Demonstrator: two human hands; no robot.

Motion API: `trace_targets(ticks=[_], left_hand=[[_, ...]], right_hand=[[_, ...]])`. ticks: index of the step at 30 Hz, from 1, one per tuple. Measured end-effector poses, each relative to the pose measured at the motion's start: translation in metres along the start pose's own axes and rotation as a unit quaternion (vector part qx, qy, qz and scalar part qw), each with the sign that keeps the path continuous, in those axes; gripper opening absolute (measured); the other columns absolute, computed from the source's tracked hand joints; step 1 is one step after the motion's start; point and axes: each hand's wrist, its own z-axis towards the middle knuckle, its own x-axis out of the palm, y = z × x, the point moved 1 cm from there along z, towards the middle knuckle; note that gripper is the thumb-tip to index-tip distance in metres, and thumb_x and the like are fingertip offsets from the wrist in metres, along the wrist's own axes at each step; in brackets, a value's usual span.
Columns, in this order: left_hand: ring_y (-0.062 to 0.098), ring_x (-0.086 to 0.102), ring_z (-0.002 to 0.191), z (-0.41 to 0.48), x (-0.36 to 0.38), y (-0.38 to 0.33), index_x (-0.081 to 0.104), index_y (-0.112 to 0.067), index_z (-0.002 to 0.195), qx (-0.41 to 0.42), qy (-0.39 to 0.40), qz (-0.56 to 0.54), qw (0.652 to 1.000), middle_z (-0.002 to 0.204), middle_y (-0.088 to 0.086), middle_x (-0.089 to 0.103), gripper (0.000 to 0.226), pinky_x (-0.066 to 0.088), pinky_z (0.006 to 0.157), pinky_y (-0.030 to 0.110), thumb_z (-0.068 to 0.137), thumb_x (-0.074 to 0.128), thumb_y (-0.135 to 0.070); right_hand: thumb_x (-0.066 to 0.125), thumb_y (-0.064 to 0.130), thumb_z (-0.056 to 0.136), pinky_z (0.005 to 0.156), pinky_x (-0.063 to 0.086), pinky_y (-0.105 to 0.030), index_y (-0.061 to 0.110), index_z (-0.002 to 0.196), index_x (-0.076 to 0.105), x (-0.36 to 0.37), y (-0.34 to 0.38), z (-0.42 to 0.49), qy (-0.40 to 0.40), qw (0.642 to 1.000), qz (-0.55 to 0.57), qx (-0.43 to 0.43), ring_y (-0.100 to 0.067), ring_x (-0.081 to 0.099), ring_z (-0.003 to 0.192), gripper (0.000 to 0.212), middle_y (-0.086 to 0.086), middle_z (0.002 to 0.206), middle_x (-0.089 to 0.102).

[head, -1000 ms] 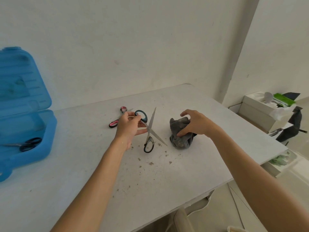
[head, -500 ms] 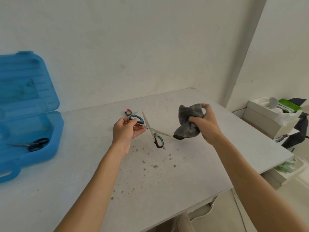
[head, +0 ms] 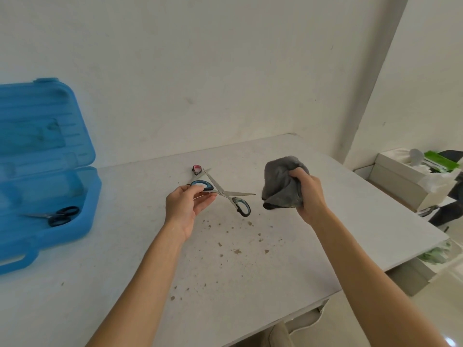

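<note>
Scissors (head: pixel 220 194) with blue handles hang open-bladed over the middle of the white table (head: pixel 250 271), one handle loop pinched in the left hand (head: pixel 186 207). Just right of the blade tips, the right hand (head: pixel 309 194) grips a bunched grey cloth (head: pixel 280 186). Far left, an open blue case (head: pixel 37 171) holds black scissors (head: pixel 56 216).

On table (head: pixel 350 209), left end: case (head: pixel 50 186), with pair of scissors (head: pixel 56 216) inside. Middle: left hand (head: pixel 186 205) holds open scissors (head: pixel 223 194); another pair (head: pixel 197 169) just behind them, partly hidden. Just right of blades: cloth (head: pixel 280 184) in right hand (head: pixel 309 194). Nearer than hands: crumbs (head: pixel 236 251) on table. Far right, off table: box (head: pixel 400 181).
</note>
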Motion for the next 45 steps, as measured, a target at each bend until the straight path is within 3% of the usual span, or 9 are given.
trace_targets(ticks=[3,7,10,13,17,21,25,34,45], left_hand=[[0.041,0.075,0.097,-0.002,0.0,0.001,0.062,0.009,0.114,-0.006,-0.001,0.002,1.0,0.106,0.031,0.074,0.021,0.065,0.076,0.038,0.094,0.063,0.003],[0.04,0.076,0.092,-0.002,-0.001,0.003,0.064,0.014,0.113,-0.017,-0.011,-0.005,1.0,0.108,0.033,0.072,0.022,0.065,0.072,0.035,0.092,0.063,0.007],[0.039,0.075,0.09,-0.005,-0.001,0.005,0.067,0.015,0.102,-0.033,-0.015,-0.004,0.999,0.109,0.034,0.071,0.014,0.065,0.071,0.034,0.089,0.063,0.01],[0.037,0.077,0.087,-0.007,-0.002,0.011,0.065,0.018,0.109,-0.044,-0.014,0.008,0.999,0.106,0.032,0.073,0.022,0.065,0.078,0.035,0.089,0.064,0.009],[0.037,0.078,0.087,-0.005,-0.004,0.018,0.061,0.016,0.118,-0.054,-0.014,0.023,0.998,0.101,0.028,0.075,0.03,0.064,0.083,0.036,0.09,0.065,0.007],[0.036,0.078,0.087,-0.004,-0.009,0.018,0.062,0.013,0.114,-0.033,-0.012,0.075,0.997,0.1,0.026,0.077,0.024,0.061,0.093,0.041,0.091,0.067,0.007],[0.032,0.079,0.082,-0.001,-0.016,0.012,0.066,0.004,0.11,-0.011,-0.012,0.147,0.989,0.102,0.021,0.077,0.024,0.064,0.076,0.03,0.087,0.069,0.011],[0.023,0.079,0.076,-0.002,-0.026,0.016,0.068,-0.004,0.106,-0.052,0.045,0.305,0.95,0.093,0.015,0.079,0.017,0.065,0.073,0.034,0.091,0.071,0.003],[0.03,0.079,0.08,-0.008,-0.034,0.022,0.074,0.0,0.109,-0.051,0.111,0.272,0.954,0.089,0.017,0.079,0.02,0.063,0.067,0.025,0.09,0.07,0.005]], right_hand=[[0.063,0.006,0.094,0.067,0.057,-0.033,0.005,0.094,0.066,0.0,0.001,-0.002,-0.01,1.0,0.018,0.0,-0.02,0.068,0.077,0.004,-0.009,0.082,0.068],[0.063,0.002,0.092,0.068,0.056,-0.034,0.01,0.107,0.052,-0.001,0.002,0.002,-0.016,0.998,-0.045,-0.035,-0.023,0.064,0.087,0.02,-0.012,0.099,0.061],[0.058,0.004,0.09,0.066,0.05,-0.035,0.014,0.092,0.051,0.001,0.007,0.006,-0.022,0.993,-0.104,-0.053,-0.025,0.057,0.085,0.013,-0.01,0.092,0.056],[0.061,0.022,0.079,0.076,0.049,-0.039,0.011,0.088,0.061,0.007,0.012,0.006,-0.006,0.995,-0.095,-0.032,-0.029,0.058,0.089,0.014,-0.017,0.093,0.063],[0.062,0.043,0.098,0.084,0.054,-0.04,0.007,0.111,0.065,0.012,0.013,0.007,0.035,0.987,-0.157,-0.017,-0.028,0.065,0.095,0.038,-0.012,0.105,0.07],[0.08,0.022,0.088,0.073,0.057,-0.026,0.013,0.101,0.065,0.014,0.024,0.006,0.085,0.937,-0.297,-0.16,-0.008,0.068,0.082,0.022,0.002,0.093,0.071],[0.084,0.02,0.083,0.077,0.054,-0.022,0.024,0.093,0.07,0.028,0.032,-0.001,0.096,0.87,-0.396,-0.278,-0.004,0.068,0.086,0.018,0.011,0.091,0.073],[0.075,0.017,0.084,0.062,0.056,-0.035,0.026,0.111,0.075,0.068,-0.009,-0.031,0.159,0.689,-0.545,-0.45,-0.016,0.061,0.083,0.028,0.004,0.11,0.064],[0.077,0.012,0.081,0.058,0.047,-0.026,0.023,0.104,0.081,0.042,-0.061,-0.035,0.197,0.631,-0.577,-0.479,-0.023,0.065,0.086,0.025,0.0,0.102,0.069]])
